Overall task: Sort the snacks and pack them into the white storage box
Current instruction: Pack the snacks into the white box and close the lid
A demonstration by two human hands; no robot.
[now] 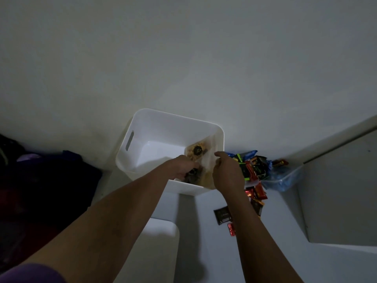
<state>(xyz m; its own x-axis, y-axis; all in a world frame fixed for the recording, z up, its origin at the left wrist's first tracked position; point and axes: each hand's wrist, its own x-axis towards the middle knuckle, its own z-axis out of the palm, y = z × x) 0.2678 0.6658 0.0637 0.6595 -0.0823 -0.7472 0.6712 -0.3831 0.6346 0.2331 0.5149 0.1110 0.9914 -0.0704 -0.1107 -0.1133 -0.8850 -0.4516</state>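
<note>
Two hands are in the white storage box (155, 127) right now, so this looks like the packing step, with a clear bag of snacks (201, 152) getting settled into the right end of it. Going left to right: there's a dark heap of something on the far left (40, 180), too murky to tell what it is. The box stands against the wall, its left half bare inside, handle slot in the left wall. The left hand (182, 167) reaches over the near rim, fingers curled down onto the lower part of the bag, though the light's too poor to say how firmly. The right hand (227, 172) has its fingers pinched together on the bag's right edge, just by the box's right wall. Further right, a pile of small wrapped snacks (253, 168) lies on the white surface (285, 201), near the box but outside it, with a blue-ish plastic bag (283, 178) just beside and a dark packet (222, 215) and a red one (231, 229) lying nearer. My guess for next: let go of the bag, reach right to the pile, pick by type. What's printed on the wrappers is unreadable, and the box floor under the bag is hidden.
</note>
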